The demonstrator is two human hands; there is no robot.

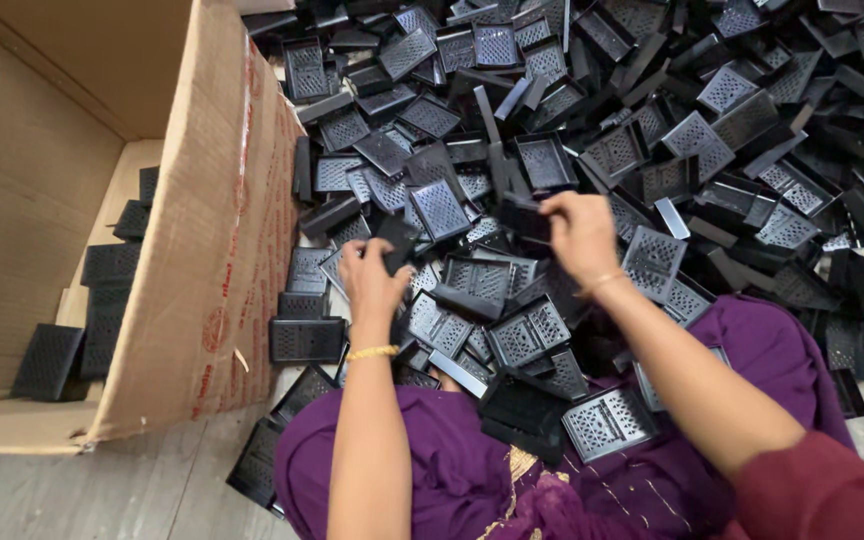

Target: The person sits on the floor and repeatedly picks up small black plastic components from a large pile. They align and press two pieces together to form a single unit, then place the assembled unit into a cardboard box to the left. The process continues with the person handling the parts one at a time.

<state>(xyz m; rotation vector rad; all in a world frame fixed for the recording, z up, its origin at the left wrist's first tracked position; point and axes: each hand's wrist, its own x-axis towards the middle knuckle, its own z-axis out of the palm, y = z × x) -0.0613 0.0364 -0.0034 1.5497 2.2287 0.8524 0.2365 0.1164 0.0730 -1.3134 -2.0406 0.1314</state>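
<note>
A large heap of black plastic grille trays (652, 120) covers the floor in front of me and spills onto my purple-clothed lap. My left hand (370, 283) grips one small black tray piece (398, 240) just above the heap, near the cardboard box. My right hand (580, 235) is closed on another black tray piece (524, 216), held at its left end over the middle of the pile. Both wrists wear thin gold bangles. The two hands are about a hand's width apart.
An open cardboard box (222, 250) stands at the left, with several black trays (102, 300) stacked and lying inside. Grey floor (132, 490) shows at the lower left. Purple cloth (472, 470) covers my lap, with trays resting on it.
</note>
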